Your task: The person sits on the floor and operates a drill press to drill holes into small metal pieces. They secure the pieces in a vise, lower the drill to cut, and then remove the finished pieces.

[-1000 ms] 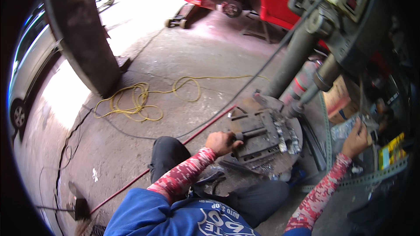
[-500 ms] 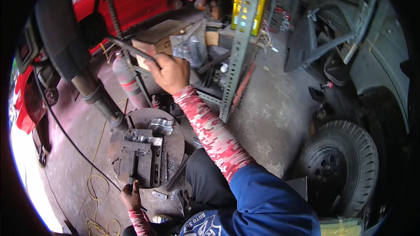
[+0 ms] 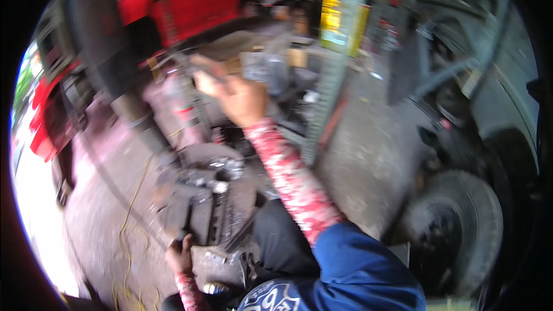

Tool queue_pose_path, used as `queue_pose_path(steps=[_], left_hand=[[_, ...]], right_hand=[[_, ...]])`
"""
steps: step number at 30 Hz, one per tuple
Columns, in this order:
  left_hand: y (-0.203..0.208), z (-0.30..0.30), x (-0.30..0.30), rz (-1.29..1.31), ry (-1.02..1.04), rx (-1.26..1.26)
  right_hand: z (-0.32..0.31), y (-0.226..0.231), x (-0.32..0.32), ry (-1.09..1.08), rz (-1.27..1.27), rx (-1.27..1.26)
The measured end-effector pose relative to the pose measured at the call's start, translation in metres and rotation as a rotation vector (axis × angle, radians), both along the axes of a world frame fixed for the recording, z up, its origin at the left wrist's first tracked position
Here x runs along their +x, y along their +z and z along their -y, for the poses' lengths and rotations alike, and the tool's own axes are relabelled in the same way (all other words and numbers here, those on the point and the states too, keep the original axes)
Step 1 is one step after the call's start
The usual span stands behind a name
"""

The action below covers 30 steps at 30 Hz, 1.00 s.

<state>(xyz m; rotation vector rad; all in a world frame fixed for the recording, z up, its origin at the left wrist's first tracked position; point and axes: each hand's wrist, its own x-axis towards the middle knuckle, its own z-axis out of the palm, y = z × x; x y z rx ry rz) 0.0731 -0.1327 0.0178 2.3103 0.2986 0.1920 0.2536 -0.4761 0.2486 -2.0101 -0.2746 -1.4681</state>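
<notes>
A drill press (image 3: 98, 34) stands at the left, its spindle (image 3: 141, 118) slanting down toward a round metal table (image 3: 245, 193). On that table lies a dark drill press vise (image 3: 199, 210), with metal shavings about it. A shiny piece of metal (image 3: 227, 167) rests at the table's far side. My right hand (image 3: 233, 95), raised with the arm stretched forward, is closed round the feed lever (image 3: 181, 57), smeared by motion. Low at the near end of the vise, my left hand (image 3: 180, 255) grips the vise handle (image 3: 183, 235). The spindle's tip is blurred near the vise.
A perforated metal post (image 3: 331, 75) rises beyond my right arm. A gas cylinder (image 3: 183, 103) stands behind the table, and a yellow can (image 3: 340, 26) farther back. A large tyre (image 3: 461, 230) lies at right. A yellow cord (image 3: 128, 224) trails over the floor at left.
The whole view has swung, so most things sit farther right and lower, and the picture is blurred. My right hand stays on the lever and my left hand on the vise handle.
</notes>
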Motion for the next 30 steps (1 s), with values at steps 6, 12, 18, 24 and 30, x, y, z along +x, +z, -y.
queue_pose_path(steps=[6,12,18,24,30], left_hand=[[0.009,-0.010,-0.011,-0.130,-0.038,0.201],[0.012,-0.009,-0.012,-0.102,-0.046,0.170],[0.018,-0.010,-0.019,-0.095,-0.036,0.118],[0.026,-0.010,-0.023,-0.156,-0.031,0.095],[0.016,-0.009,-0.021,-0.066,-0.021,0.108]], right_hand=[[0.004,0.001,-0.001,-0.054,-0.128,-0.076],[0.018,-0.001,0.005,0.032,-0.031,-0.173],[0.024,-0.009,0.014,0.050,-0.037,-0.181],[0.025,-0.009,0.016,0.037,-0.121,-0.127],[0.048,-0.024,0.039,0.055,-0.064,-0.213]])
